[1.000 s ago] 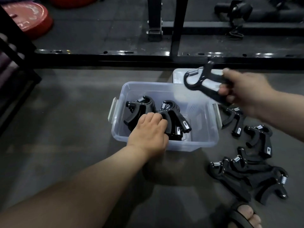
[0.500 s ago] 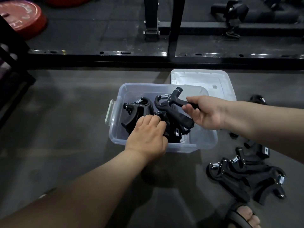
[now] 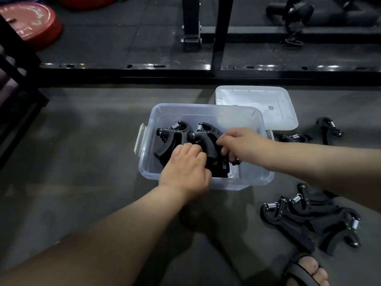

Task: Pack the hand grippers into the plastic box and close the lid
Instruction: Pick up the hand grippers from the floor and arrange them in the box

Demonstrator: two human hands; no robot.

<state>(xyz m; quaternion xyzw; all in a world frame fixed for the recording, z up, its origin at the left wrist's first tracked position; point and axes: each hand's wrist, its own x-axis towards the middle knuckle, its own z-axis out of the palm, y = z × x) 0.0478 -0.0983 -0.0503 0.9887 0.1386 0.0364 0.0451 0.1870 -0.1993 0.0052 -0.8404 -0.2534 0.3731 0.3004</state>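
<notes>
A clear plastic box (image 3: 206, 112) stands open on the floor with black hand grippers (image 3: 175, 137) lined up inside it. My left hand (image 3: 185, 172) reaches over the near wall and presses its curled fingers on the grippers in the box. My right hand (image 3: 241, 144) is inside the box from the right, closed on a hand gripper set against the others. The white lid (image 3: 255, 104) lies flat behind the box on the right. Several more hand grippers (image 3: 309, 219) lie in a heap on the floor at the right.
Two further grippers (image 3: 327, 131) lie beyond my right forearm near the lid. A black rack frame (image 3: 206, 73) crosses the floor behind the box. Red weight plates (image 3: 31, 25) lie at the far left. A sandalled foot (image 3: 307, 271) shows at the bottom right.
My right hand carried a hand gripper from above the lid down into the box and set it against the row. My left hand stayed on the grippers in the box.
</notes>
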